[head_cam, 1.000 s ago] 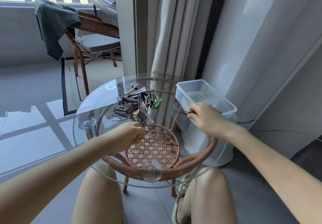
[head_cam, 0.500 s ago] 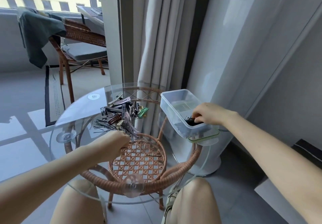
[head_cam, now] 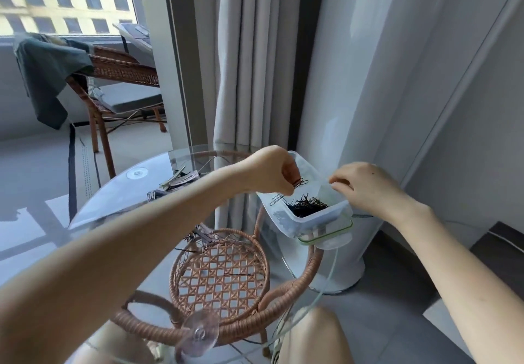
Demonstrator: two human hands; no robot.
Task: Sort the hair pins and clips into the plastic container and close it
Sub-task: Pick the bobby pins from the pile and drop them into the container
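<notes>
My left hand (head_cam: 272,174) reaches across the round glass table (head_cam: 113,199) and pinches a small bunch of wire clips (head_cam: 300,183) between thumb and fingertips, just above the open plastic container (head_cam: 312,223). 1 more wire clip (head_cam: 276,200) shows at the container's near rim; I cannot tell whether it rests there or is falling. My right hand (head_cam: 365,188) hovers at the far rim, fingers loosely curled, with nothing visible in them.

The container stands at the right edge of the table, with a tangle of black hair pins (head_cam: 307,206) in its near end. Its green-edged lid (head_cam: 326,237) appears to lie underneath it.

I judge this to be mid-sorting: next I should let the clips drop inside, then go back for more. A pile of clips (head_cam: 175,179) lies behind my left forearm, and 2 stray pins (head_cam: 238,274) rest on the glass over the rattan frame (head_cam: 221,295).

Grey curtains (head_cam: 246,80) hang behind the table. To the left stands a rattan chair (head_cam: 122,69) with a green cloth (head_cam: 48,66) draped over it, beneath a window.
</notes>
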